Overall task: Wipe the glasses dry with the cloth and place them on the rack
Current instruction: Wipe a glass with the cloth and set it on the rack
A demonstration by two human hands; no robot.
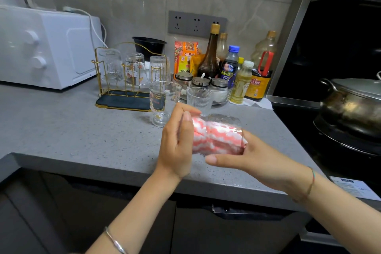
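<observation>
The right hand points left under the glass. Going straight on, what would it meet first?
Probably the left hand, which grips the other end of the glass. The thumb of the right hand points at its heel across a small gap. Depth is uncertain.

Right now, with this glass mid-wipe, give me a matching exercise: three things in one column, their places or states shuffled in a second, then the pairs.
1. pink-and-white cloth
2. cartoon-print glass
3. small ribbed glass

A. upright on the counter
B. stuffed inside the held glass
C. upside down on the gold rack

Pairs: 1-B, 2-C, 3-A.
</observation>
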